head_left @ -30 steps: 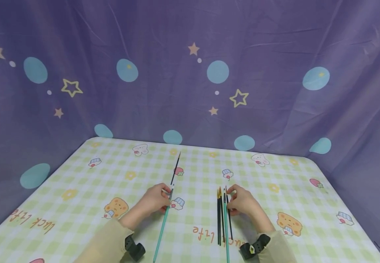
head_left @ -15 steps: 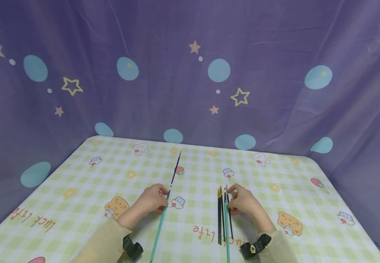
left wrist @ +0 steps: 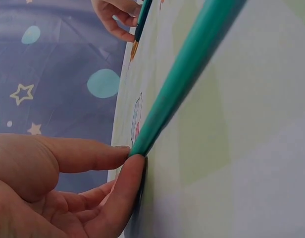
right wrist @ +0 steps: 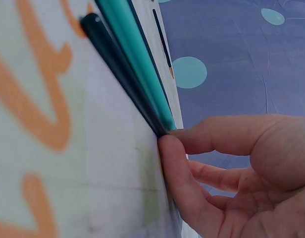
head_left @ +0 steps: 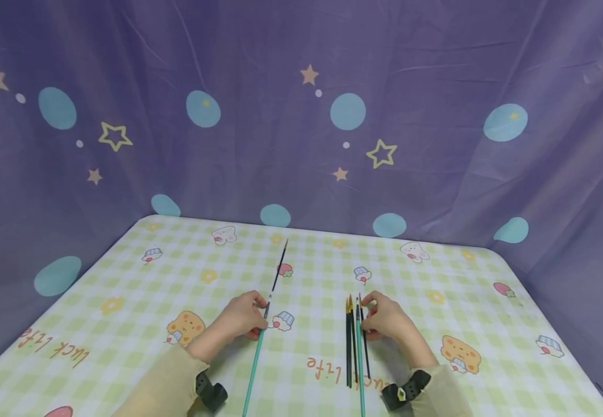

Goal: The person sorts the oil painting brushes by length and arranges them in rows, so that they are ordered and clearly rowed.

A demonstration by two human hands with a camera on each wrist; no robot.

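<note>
My left hand (head_left: 244, 315) pinches a teal-handled paintbrush (head_left: 253, 368) near its ferrule, thumb and finger meeting on the handle in the left wrist view. Beyond that brush's tip lies a thin black paintbrush (head_left: 279, 269), roughly in line with it. On the right, my right hand (head_left: 384, 317) pinches a slim dark paintbrush (right wrist: 120, 69) between thumb and finger. Immediately left of it lies a second teal paintbrush (head_left: 360, 362), and beside that are several dark paintbrushes (head_left: 348, 347) with golden bristles, all side by side with tips pointing away.
A green-and-white checked cloth (head_left: 311, 324) with cartoon prints covers the table. Behind it hangs a purple curtain (head_left: 259, 162) with stars and blue ovals. Black wrist straps (head_left: 408, 391) sit over beige sleeves (head_left: 163, 382).
My left hand and its teal paintbrush have shifted slightly left, bringing the tip close to the black brush's end. My right hand stays nearly still.
</note>
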